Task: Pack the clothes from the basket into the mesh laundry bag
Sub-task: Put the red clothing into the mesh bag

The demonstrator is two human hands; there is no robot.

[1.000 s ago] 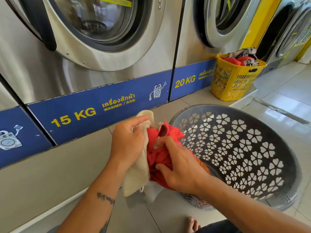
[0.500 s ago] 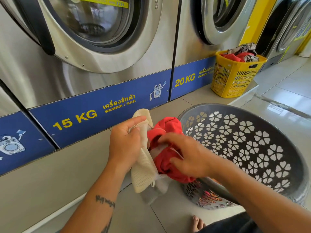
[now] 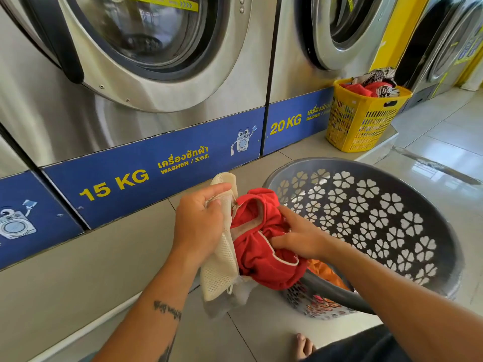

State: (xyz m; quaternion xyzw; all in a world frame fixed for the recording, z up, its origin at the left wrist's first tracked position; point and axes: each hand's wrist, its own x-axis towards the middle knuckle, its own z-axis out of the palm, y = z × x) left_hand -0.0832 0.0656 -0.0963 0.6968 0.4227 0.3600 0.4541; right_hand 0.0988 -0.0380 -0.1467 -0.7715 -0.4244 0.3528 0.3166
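L hand (image 3: pixel 200 223) gripping mesh bag (image 3: pixel 222 267), R hand (image 3: pixel 300 237) on red garment (image 3: pixel 264 257)

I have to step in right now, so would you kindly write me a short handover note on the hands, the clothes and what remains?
Left hand: gripping the cream mesh laundry bag by its upper edge, holding it up beside the basket.
Right hand: pressing on the red garment, which sits bunched at the bag's mouth, mostly still outside.
Grey basket: tipped toward the person; orange clothing remains at its low edge.
Done: the red garment is out of the basket.
Left: push it fully in, then pack the remaining clothing.
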